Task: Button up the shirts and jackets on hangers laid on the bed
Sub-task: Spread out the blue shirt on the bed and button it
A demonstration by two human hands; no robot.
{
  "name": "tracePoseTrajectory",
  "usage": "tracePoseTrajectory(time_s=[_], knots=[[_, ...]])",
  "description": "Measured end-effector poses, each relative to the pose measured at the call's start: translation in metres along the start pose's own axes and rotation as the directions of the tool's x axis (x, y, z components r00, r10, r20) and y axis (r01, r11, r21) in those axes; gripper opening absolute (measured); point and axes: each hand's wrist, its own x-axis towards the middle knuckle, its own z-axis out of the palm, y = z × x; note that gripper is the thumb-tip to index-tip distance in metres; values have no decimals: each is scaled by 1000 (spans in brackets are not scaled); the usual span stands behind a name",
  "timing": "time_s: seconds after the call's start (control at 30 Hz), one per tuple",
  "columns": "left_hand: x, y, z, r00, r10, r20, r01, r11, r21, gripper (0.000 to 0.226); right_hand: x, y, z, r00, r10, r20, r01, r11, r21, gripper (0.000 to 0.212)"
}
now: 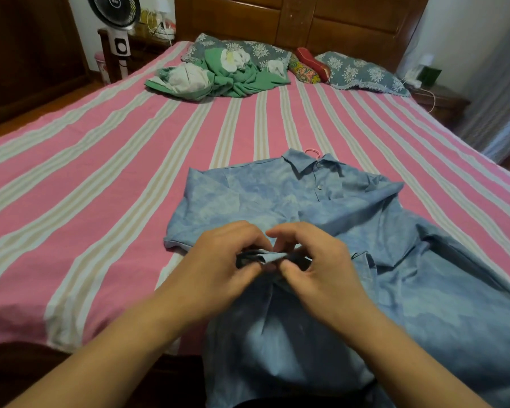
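**A:** Head view, the only one you have. Where does the shirt lie from you?

**B:** The blue short-sleeved shirt (321,219) is straight ahead of you on the striped bed (100,160), collar far, hem near and spilling over the bed's near edge toward you. Its button line runs away from you, leaning slightly right, up to the collar, where the pink hanger hook (312,152) pokes out. Judging by the two buttons (319,187) seen closed below the collar, you are working down toward the hem.

**A:** And your hands?

**B:** Both meet at the placket, about mid-shirt. Your left hand (218,260) pinches a bunched fold of fabric from the left; your right hand (318,260) pinches the same fold from the right, fingertips almost touching. Neither is nearer; the work sits squarely between them.

**A:** What can't you make out?

**B:** The button and its hole are hidden under your fingers, so you cannot tell whether it is through. The lower placket is lost in folds, and the shirt's right side is crumpled and cut off by the frame. The hanger's body is covered by cloth. The green garments (218,75) near the pillows (248,51) are too heaped to tell whether they have hangers or buttons.
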Motion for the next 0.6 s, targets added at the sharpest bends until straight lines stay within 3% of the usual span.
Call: tracePoseTrajectory(time_s=[0.1, 0.23, 0.47, 0.53, 0.6], knots=[[1, -1, -2, 997, -45, -58, 45, 999, -9, 22, 2, -1, -2, 1000, 3, 15, -3, 1000, 18, 46], [4, -5, -2, 998, -25, -60, 27, 999, 39, 7, 4, -2, -8, 999, 45, 6, -45, 997, 58, 35], [4, -8, 4, 994, 79, -82, -58, 972, 228, 21, 6, -2, -7, 996, 82, 27, -84, 991, 103, 30], [5, -5, 6, 995, 53, -84, -31, 970, 239, 23, 7, -3, -7, 996, 85, 23, -87, 991, 101, 29], [6, -7, 5, 999, -34, -4, 34, 973, 228, 28, 9, -6, -10, 996, 78, 46, -82, 993, 88, 26]])
